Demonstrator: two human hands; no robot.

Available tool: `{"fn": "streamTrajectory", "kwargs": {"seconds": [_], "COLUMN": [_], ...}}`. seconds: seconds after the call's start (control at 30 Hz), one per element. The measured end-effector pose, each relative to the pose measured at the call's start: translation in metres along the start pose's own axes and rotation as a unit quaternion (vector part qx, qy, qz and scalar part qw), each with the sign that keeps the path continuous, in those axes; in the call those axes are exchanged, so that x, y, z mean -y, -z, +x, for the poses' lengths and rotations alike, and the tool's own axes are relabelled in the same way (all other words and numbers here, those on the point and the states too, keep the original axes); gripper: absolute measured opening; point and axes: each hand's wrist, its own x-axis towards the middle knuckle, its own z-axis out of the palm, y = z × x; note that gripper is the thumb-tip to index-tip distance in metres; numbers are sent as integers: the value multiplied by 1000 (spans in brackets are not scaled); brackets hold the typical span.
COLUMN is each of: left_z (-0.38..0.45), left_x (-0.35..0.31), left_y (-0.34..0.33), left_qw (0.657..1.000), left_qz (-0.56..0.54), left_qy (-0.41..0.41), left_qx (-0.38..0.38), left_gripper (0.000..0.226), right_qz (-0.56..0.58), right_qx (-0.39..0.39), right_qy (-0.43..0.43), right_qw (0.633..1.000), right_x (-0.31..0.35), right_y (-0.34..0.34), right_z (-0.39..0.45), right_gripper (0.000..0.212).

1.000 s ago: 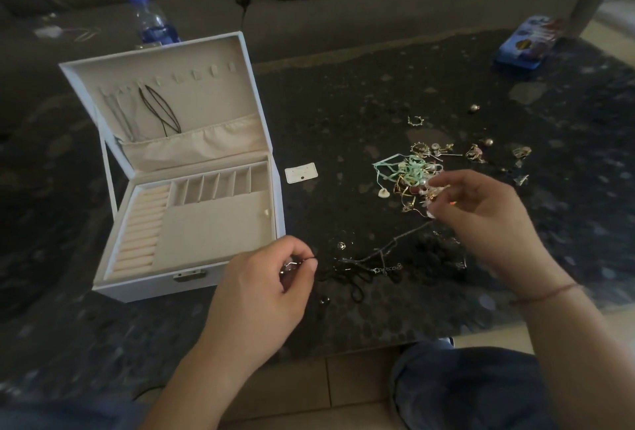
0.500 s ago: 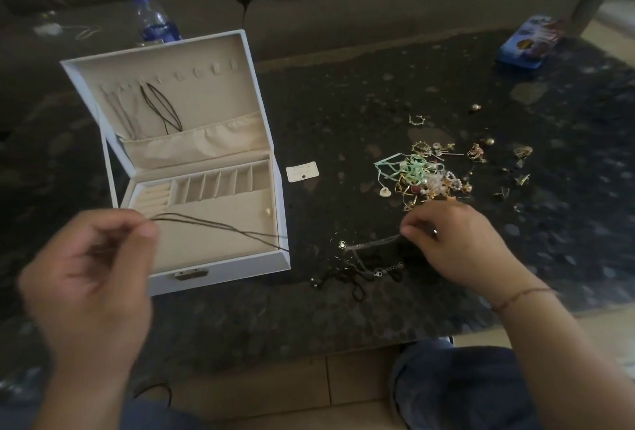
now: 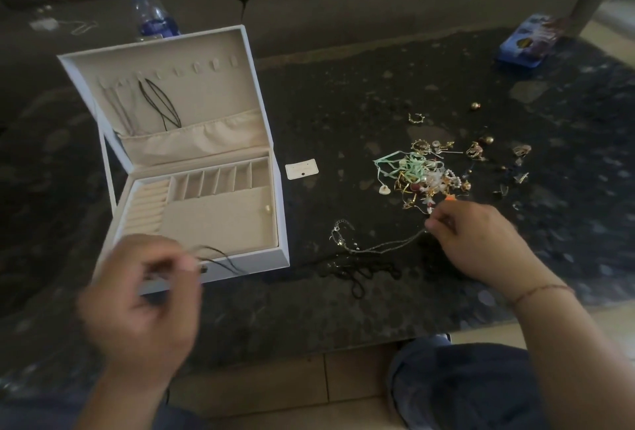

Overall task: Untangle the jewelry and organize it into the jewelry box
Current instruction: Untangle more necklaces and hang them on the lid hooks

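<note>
A white jewelry box (image 3: 281, 251) stands open on the dark table, its lid upright with dark cord necklaces (image 3: 161, 103) hanging inside. My left hand (image 3: 141, 295), blurred, pinches a thin dark cord (image 3: 223, 258) in front of the box's near wall. My right hand (image 3: 481, 244) pinches one end of a silver chain (image 3: 378, 246) that lies on the table. A tangled pile of jewelry (image 3: 419, 179) with green ribbon lies just beyond my right hand. A black tangled chain (image 3: 360, 273) lies below the silver one.
Loose earrings and rings (image 3: 481, 149) are scattered right of the pile. A small white card (image 3: 301, 168) lies by the box. A water bottle (image 3: 151, 14) stands behind the lid, a blue tin (image 3: 529, 41) at the far right. My knee (image 3: 464, 385) shows below the table edge.
My left hand pulled a dark cord out of the tangle to the left, then moved back right to the box's front. My right hand dropped from the pile onto the silver chain.
</note>
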Motion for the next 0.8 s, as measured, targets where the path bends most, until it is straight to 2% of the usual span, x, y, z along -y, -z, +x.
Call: {"fn": "streamTrajectory", "kwargs": {"seconds": [0.07,0.13,0.2,0.3,0.37,0.47,0.63,0.8], "left_z": [-8,-23,-40,-55,-56,-49,-38,-31], "left_x": [-15,-21,-25,-30,-34,-39,-40,-39], "left_y": [-13,-31,-48,-71,-85,-106,-126,-135], "left_qw": [985,964,943,922,919,932,938,936], "left_qz": [48,92,139,177,184,176,179,162], "left_qy": [-105,-148,-146,-105,-85,-59,-12,7], "left_qx": [126,202,264,328,338,310,297,313], "left_gripper": [24,19,12,10,16,20,22,4], "right_qz": [-12,-41,-82,-113,-58,-25,2,-22], "right_qx": [17,29,11,-86,-120,-104,-92,-96], "right_qy": [-17,-22,-7,66,135,206,230,238], "right_qw": [1000,999,997,988,982,973,969,966], "right_x": [-2,-3,-1,11,23,35,38,38], "right_y": [2,3,-1,-17,-27,-42,-55,-57], "right_z": [1,1,-2,-7,-8,-9,-8,-4], "right_gripper": [15,16,16,22,17,11,9,8]}}
